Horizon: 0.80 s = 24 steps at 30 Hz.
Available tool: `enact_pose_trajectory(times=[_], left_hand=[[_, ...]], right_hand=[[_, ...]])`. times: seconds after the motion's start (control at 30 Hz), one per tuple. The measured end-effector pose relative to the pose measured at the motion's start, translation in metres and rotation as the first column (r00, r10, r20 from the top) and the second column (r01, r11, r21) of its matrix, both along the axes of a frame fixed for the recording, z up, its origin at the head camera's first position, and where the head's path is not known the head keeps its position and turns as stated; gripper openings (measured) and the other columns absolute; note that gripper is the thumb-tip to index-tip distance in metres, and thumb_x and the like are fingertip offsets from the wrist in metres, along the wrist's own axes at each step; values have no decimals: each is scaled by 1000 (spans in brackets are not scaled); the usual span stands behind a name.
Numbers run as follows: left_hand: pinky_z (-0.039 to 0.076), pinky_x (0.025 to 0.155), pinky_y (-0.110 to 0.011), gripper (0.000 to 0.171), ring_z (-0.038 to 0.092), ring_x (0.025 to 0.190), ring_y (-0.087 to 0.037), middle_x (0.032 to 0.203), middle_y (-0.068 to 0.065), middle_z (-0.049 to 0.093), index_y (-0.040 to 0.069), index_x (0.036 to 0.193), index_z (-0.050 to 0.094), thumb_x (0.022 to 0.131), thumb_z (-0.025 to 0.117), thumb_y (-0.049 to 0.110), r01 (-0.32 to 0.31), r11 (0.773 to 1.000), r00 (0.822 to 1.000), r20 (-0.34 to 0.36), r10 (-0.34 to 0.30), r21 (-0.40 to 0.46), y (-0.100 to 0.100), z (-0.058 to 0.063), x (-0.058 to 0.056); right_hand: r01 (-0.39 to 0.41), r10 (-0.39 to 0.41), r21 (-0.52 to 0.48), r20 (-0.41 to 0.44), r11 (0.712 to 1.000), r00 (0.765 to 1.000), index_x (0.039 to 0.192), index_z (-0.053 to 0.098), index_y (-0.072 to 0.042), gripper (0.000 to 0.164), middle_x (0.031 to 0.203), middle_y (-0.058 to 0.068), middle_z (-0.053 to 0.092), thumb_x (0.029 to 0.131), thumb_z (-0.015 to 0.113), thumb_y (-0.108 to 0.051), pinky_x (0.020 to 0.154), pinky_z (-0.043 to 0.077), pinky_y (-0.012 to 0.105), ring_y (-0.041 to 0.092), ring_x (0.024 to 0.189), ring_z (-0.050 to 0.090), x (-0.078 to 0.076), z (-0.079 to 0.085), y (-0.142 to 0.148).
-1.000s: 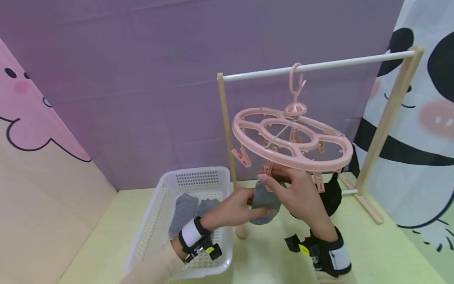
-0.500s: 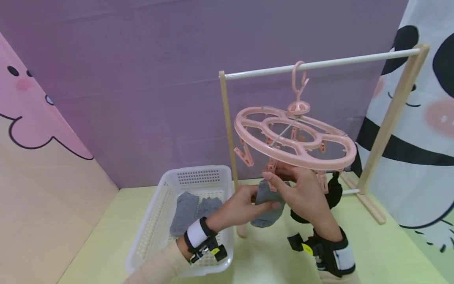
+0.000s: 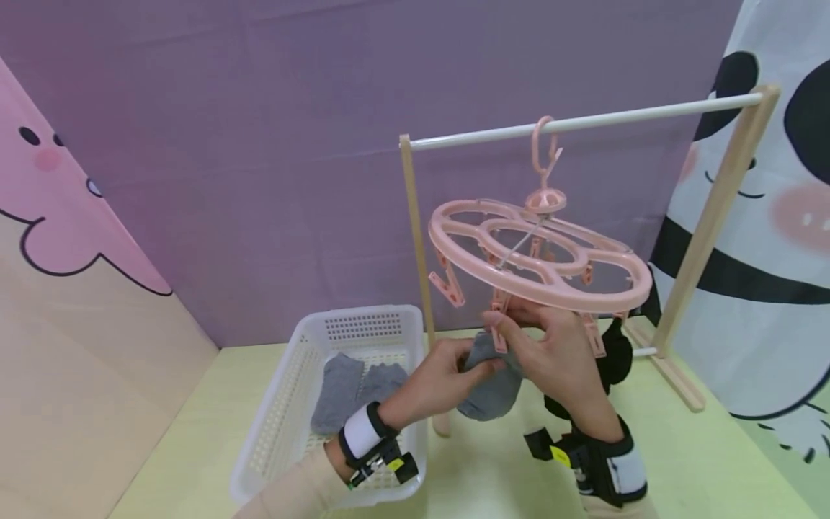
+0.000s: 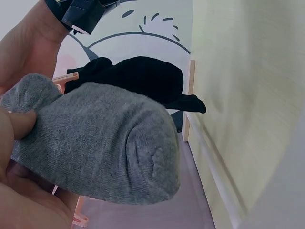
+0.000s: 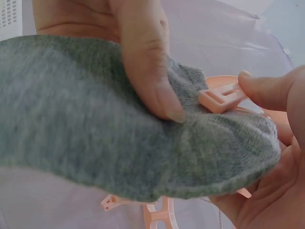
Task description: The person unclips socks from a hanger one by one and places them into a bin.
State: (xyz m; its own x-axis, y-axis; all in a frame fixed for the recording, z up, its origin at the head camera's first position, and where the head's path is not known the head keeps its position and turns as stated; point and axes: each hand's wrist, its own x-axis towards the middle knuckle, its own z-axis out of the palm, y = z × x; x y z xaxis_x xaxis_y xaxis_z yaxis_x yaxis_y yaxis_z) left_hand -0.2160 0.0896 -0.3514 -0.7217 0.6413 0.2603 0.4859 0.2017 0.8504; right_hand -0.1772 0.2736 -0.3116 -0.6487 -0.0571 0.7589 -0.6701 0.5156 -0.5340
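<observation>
A grey sock (image 3: 491, 398) hangs below the front of a pink round clip hanger (image 3: 551, 293). My left hand (image 3: 442, 378) pinches the sock, its thumb lying across the knit in the right wrist view. With my right hand (image 3: 558, 353) I hold a pink clothes peg (image 5: 221, 98), thumb on one end. The peg's tip is at the sock's cuff; whether it clamps the fabric I cannot tell. In the left wrist view the sock's toe (image 4: 152, 157) points away from my hand. Behind my right hand hangs a black sock (image 3: 616, 353), partly hidden.
The hanger hooks over the white rail (image 3: 635, 115) of a wooden-legged rack (image 3: 713, 216). Another peg (image 3: 447, 287) dangles at its left. A white plastic basket (image 3: 363, 311) stands left of the rack, with grey socks (image 3: 338, 393) inside. A purple cloth (image 3: 259, 180) hangs behind.
Both hands stay near the same place under the hanger. My left thumb has shifted slightly up the grey sock. The black sock has swung a little.
</observation>
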Motion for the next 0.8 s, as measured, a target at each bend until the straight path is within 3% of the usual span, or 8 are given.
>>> enact_pose_trajectory(times=[0.23,0.4,0.5,0.8], left_hand=[[34,54,-20,27,43,51,-2,60,0,49,5,93,71,106,64,28,9,1000,1000,-12,-9,16,-2,0,1],[46,60,-19,23,62,64,1,84,-14,76,5,103,75,107,63,25,1,999,1000,6,-2,49,-3,2,0],[48,61,-19,22,63,68,0,93,-17,78,5,106,75,107,63,23,-3,998,1000,-4,4,63,-6,3,-1],[56,67,-23,21,67,75,-1,95,-13,77,8,102,75,105,65,26,-39,998,999,-16,40,39,-18,3,-7]], right_hand=[[-8,5,-33,-88,999,996,104,81,-10,20,92,5,83,91,77,4,83,52,9,-13,91,71,-1,-2,-2],[-12,8,-44,-109,999,994,108,81,-9,24,93,7,83,90,76,6,79,51,9,-14,91,70,0,-3,-4],[-11,5,-55,-107,998,994,109,81,-9,24,93,7,83,90,76,6,79,53,8,-13,91,71,-1,-3,-5],[-6,0,-55,-117,998,993,108,80,-6,22,95,9,82,90,77,7,81,54,8,-13,92,71,-3,-4,-6]])
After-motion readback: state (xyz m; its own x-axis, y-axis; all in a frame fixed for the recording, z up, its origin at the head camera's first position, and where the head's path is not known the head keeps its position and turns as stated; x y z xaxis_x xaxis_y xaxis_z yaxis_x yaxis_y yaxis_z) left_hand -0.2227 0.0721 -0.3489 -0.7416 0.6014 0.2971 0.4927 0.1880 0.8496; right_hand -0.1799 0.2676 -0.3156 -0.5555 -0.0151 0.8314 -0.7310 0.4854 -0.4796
